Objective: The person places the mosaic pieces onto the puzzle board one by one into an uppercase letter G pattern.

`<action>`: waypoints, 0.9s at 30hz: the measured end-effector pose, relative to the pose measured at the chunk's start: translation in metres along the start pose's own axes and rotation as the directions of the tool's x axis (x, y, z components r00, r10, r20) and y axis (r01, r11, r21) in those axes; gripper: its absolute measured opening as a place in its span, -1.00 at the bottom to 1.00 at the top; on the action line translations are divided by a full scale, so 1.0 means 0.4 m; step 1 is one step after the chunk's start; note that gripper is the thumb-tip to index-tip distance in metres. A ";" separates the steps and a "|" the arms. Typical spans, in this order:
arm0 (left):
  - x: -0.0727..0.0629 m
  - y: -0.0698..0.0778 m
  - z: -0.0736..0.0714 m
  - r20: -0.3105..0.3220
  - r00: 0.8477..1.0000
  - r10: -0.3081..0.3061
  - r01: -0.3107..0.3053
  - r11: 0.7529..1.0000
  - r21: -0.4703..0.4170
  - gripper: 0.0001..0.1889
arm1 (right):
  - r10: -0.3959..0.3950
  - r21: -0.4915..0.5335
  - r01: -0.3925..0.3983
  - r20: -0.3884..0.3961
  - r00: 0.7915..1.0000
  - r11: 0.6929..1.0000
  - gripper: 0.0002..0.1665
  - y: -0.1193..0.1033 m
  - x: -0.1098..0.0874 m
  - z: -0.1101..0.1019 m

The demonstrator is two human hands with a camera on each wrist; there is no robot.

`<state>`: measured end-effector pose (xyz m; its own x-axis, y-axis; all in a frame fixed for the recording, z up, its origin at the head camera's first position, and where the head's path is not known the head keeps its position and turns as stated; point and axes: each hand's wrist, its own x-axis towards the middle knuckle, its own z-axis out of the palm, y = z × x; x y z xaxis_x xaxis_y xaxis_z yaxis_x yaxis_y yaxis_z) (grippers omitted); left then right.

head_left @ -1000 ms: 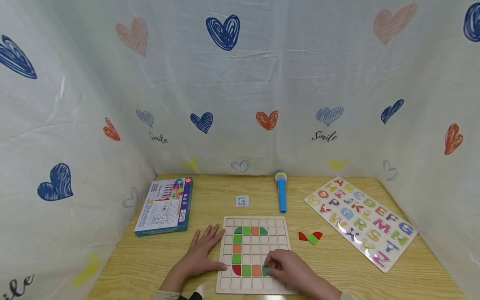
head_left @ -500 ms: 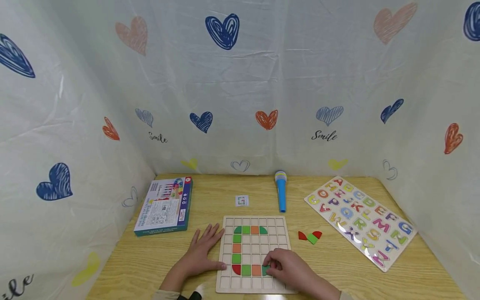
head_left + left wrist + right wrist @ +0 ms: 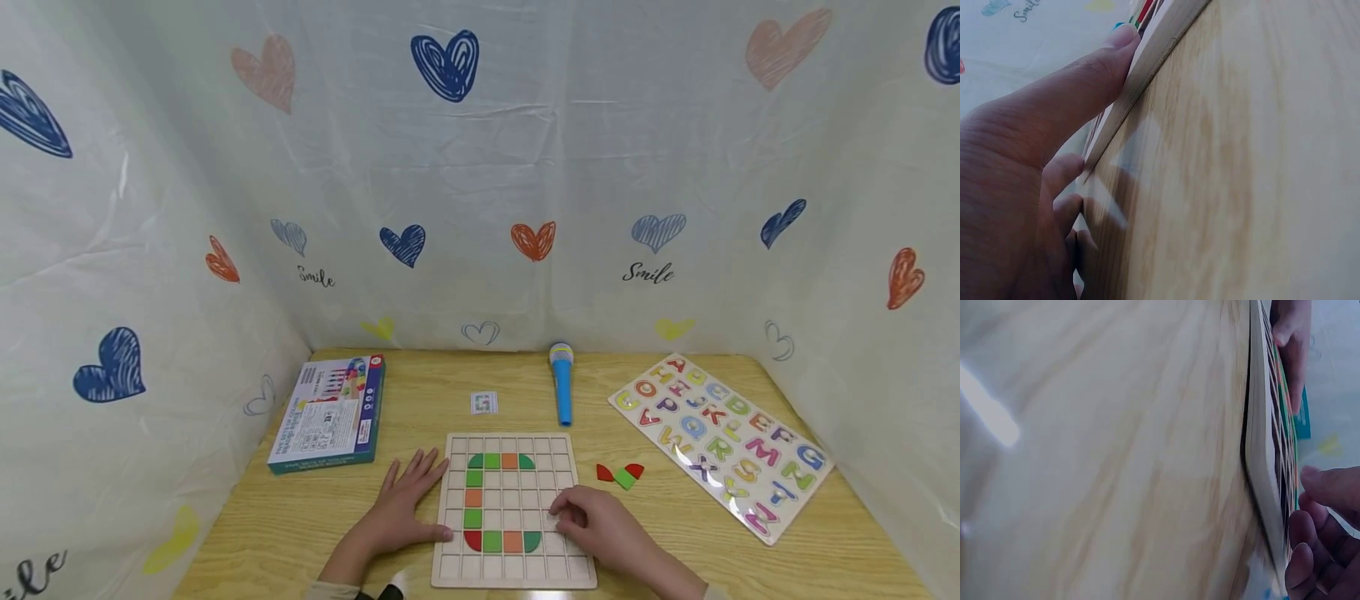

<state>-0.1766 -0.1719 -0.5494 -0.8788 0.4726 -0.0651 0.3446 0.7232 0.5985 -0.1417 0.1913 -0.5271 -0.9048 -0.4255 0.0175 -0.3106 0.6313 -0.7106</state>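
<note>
A wooden grid board [image 3: 502,500] lies in front of me with colored tiles set in a C shape. Its lower right end is a dark green quarter-round tile [image 3: 532,542], seated in its cell. Spread along the board's left edge, my left hand [image 3: 401,512] rests with its thumb on the rim; the left wrist view shows this thumb [image 3: 1079,81] against the board's side. My right hand [image 3: 600,529] hovers over the board's right part, fingers loosely bent and holding nothing. In the right wrist view its thumb [image 3: 1335,484] and fingers are beside the board's edge.
Two red quarter-round tiles [image 3: 604,472] and a green square tile [image 3: 624,478] lie right of the board. Beyond it are a small pattern card [image 3: 483,402] and a blue toy microphone [image 3: 563,387]. A box [image 3: 327,412] stands left, an alphabet puzzle board [image 3: 723,446] right.
My right hand has let go of the dark green quarter-round tile and moved slightly up and right, leaving the tile in its cell. The left hand stays where it was.
</note>
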 end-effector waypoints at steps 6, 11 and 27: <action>0.001 -0.003 0.002 0.001 1.000 -0.002 0.002 1.000 0.004 0.13 | 0.077 -0.043 -0.082 -0.105 0.991 0.996 -0.89 0.052 -0.021 -0.045; 0.001 -0.004 0.002 0.001 1.000 -0.004 0.004 1.000 0.002 0.13 | 0.087 -0.085 -0.106 -0.205 0.975 0.991 -0.83 0.090 -0.031 -0.080; 0.000 -0.003 0.005 -0.008 1.000 0.005 -0.005 1.000 0.007 0.12 | 0.158 -0.211 -0.224 -0.290 0.944 0.951 -0.66 0.160 -0.037 -0.128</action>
<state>-0.1764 -0.1719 -0.5516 -0.8799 0.4718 -0.0558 0.3508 0.7244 0.5934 -0.1631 0.2711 -0.5368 -0.9876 -0.1136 0.1082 -0.1540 0.8327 -0.5318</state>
